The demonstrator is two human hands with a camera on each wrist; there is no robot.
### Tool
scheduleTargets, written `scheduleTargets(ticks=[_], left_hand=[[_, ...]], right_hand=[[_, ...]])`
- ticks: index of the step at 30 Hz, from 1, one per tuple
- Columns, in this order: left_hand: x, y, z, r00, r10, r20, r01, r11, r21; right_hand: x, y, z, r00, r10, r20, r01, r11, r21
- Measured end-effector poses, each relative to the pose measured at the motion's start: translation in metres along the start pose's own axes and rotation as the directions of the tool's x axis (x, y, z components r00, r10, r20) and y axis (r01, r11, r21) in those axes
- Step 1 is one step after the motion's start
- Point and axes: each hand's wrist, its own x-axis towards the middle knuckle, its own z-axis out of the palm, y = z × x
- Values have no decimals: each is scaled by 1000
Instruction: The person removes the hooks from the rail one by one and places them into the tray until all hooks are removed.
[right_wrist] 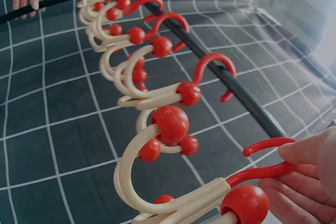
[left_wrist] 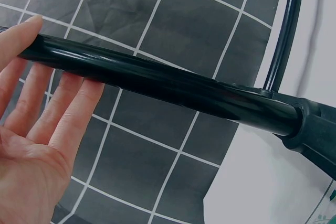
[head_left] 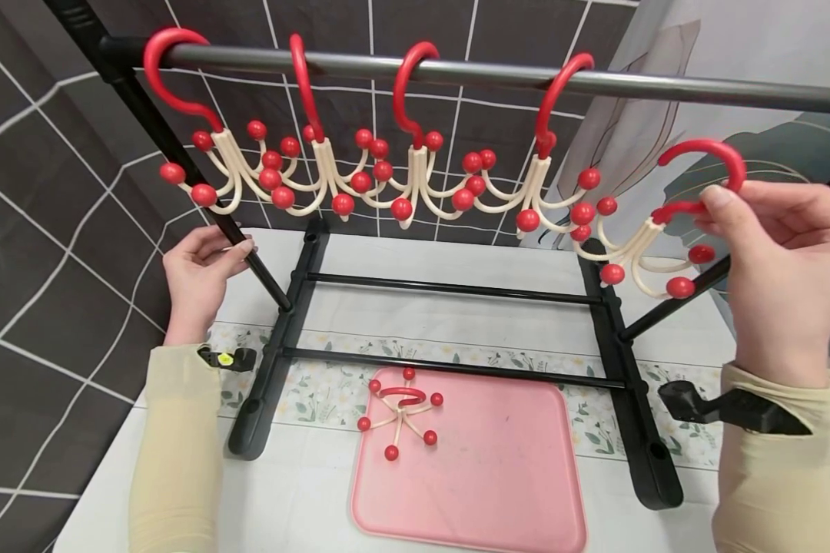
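Note:
My right hand (head_left: 791,269) pinches the red hook of a multi-arm hanger (head_left: 639,242), whose cream arms end in red balls. This hanger is tilted, with its hook below the rail (head_left: 484,75) in the head view. The right wrist view shows thumb and fingers of the right hand (right_wrist: 310,177) on the red hook. Matching hangers (head_left: 415,165), several of them, hang by their hooks along the rail. At the left, my left hand (head_left: 197,280) holds the black side post (head_left: 266,278) of the rack. In the left wrist view its thumb lies over the post (left_wrist: 168,82) and its fingers beneath.
One more hanger (head_left: 400,412) lies on a pink tray (head_left: 498,468) in front of the rack. Two black crossbars (head_left: 456,288) join the rack's feet (head_left: 256,415). Dark tiled wall (head_left: 28,253) stands behind and to the left, a pale curtain (head_left: 726,54) at the right.

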Motion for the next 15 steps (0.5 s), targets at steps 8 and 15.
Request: scheduleTargets(ticks=[8,15], left_hand=[[-1,0,0,1000,0,-4,0,1000,2],[0,0,0,1000,8,-3,-8,1000,9]], right_hand=[[-10,9,4,997,-44,70,53,990,-128],[-19,20,6,991,14,130,3,991,-132]])
